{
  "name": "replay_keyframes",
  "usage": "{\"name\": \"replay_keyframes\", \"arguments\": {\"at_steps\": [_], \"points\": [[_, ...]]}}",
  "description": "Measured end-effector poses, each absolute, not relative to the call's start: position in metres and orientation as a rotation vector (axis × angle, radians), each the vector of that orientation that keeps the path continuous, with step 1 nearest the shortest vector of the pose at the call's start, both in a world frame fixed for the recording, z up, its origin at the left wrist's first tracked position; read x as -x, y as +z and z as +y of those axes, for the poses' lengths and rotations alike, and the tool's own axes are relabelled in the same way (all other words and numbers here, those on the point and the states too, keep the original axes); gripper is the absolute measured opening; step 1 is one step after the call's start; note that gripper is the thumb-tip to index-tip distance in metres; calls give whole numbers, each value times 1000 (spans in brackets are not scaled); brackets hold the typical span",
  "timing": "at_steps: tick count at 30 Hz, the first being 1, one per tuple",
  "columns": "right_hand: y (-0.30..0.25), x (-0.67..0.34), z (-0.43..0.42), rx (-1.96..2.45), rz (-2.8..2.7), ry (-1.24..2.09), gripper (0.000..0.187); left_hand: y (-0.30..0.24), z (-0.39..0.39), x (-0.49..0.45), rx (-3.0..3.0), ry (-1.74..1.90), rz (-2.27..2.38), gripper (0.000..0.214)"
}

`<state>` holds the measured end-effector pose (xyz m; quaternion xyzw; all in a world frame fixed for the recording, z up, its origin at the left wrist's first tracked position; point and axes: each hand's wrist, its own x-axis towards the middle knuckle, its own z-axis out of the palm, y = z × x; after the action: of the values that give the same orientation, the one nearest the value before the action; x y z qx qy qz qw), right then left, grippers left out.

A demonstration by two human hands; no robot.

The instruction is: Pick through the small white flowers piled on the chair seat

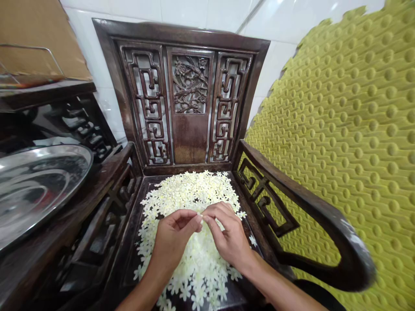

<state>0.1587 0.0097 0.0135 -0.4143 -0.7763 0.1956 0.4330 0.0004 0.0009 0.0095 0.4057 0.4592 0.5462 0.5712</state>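
A heap of small white flowers (191, 194) covers the seat of a dark carved wooden chair (189, 99). My left hand (175, 235) and my right hand (227, 233) hover over the middle of the heap, fingertips meeting. Both hands are closed in a pinch around something tiny and pale, probably one flower, between the fingertips. The flowers right under my hands are hidden.
A large shiny steel tray (39, 185) rests on a second dark chair to the left. A yellow-green bumpy mat (350, 142) leans on the right behind the chair's armrest (311, 211). White tiled wall behind; cardboard (39, 39) at top left.
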Motion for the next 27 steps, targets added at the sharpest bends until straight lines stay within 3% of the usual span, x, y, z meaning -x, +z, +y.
{"name": "replay_keyframes", "arguments": {"at_steps": [27], "points": [[12, -159, 10, 986, -1884, 521, 17, 10, 1, 1, -990, 1291, 1051, 16]]}}
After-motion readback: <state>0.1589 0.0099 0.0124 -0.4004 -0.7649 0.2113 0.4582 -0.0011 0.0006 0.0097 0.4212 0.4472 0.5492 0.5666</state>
